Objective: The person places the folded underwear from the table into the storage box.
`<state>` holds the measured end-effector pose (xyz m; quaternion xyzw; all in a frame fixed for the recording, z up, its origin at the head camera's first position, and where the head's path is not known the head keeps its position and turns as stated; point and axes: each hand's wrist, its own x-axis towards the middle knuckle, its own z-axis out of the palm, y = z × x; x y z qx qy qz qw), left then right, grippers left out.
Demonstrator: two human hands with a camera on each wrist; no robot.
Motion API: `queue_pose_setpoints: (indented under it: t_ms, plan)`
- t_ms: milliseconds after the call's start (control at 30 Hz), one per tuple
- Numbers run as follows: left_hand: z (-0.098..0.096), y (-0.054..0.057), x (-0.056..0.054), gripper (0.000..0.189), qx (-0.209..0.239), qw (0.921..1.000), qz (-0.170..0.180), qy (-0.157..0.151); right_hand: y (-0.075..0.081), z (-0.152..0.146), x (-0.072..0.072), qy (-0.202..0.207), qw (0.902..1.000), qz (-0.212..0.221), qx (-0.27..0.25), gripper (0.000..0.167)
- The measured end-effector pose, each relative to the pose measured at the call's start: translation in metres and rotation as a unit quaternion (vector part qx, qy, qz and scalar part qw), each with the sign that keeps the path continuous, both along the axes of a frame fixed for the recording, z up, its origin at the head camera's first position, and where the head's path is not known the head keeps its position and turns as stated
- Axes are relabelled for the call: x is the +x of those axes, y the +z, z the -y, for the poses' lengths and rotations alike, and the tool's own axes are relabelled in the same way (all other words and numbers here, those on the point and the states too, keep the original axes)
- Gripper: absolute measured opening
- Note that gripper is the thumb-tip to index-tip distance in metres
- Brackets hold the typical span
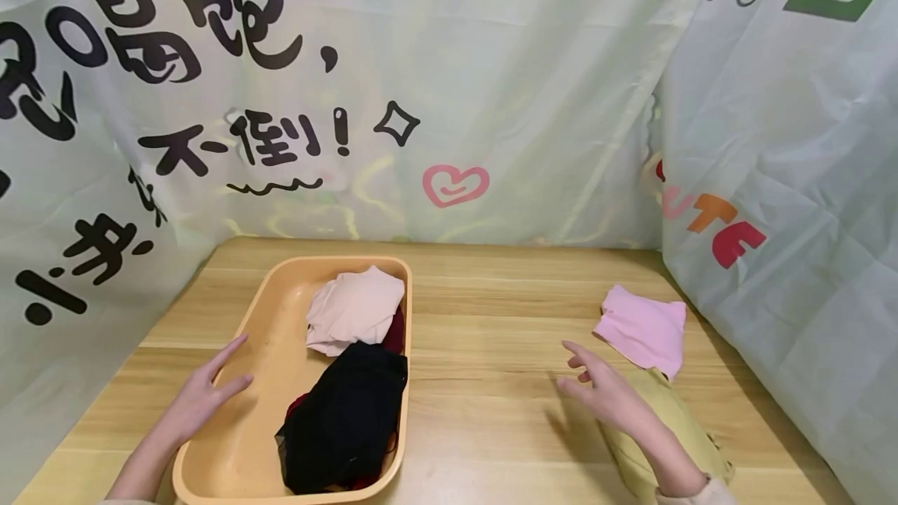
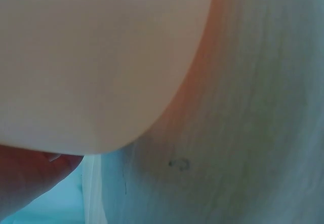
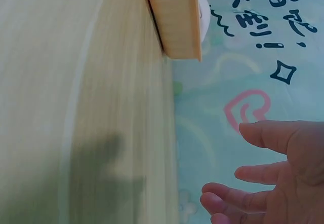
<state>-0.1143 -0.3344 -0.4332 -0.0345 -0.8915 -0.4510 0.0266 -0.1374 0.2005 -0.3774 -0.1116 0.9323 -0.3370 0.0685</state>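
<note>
Near tray (image 1: 242,435) and khaki cloth (image 1: 682,408), left hand (image 1: 201,398) and right hand (image 1: 612,391) spread fingers

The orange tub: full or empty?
Partly filled: the tub holds a black cloth and a pale pink cloth, beside its bare floor.

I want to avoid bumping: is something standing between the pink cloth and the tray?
No loose object shows between the pink cloth and the tray, just table. Only the right hand hovers close to that path, and the tray's raised wall probably needs clearing.
</note>
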Motion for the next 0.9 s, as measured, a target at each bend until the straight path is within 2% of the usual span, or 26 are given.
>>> queue_pose_setpoints:
  t_ms: [233, 500, 667, 900]
  plan:
    - [0.0, 0.003, 0.0, 0.066, -0.005, 1.0, -0.005, 0.004, -0.005, -0.016, 0.005, -0.017, 0.9998, 0.002, 0.009, 0.059]
    - [0.0, -0.004, 0.006, 0.066, -0.01, 0.9999, 0.008, 0.005, -0.014, -0.038, 0.014, -0.053, 0.9984, 0.005, 0.019, 0.058]
    - [-0.001, -0.002, 0.004, 0.066, 0.001, 1.0, 0.002, 0.003, -0.015, -0.054, 0.016, -0.065, 0.9976, 0.001, 0.024, 0.058]
    - [-0.002, 0.002, 0.001, 0.066, -0.006, 1.0, 0.004, 0.003, -0.018, -0.075, 0.02, -0.077, 0.9969, 0.004, 0.018, 0.057]
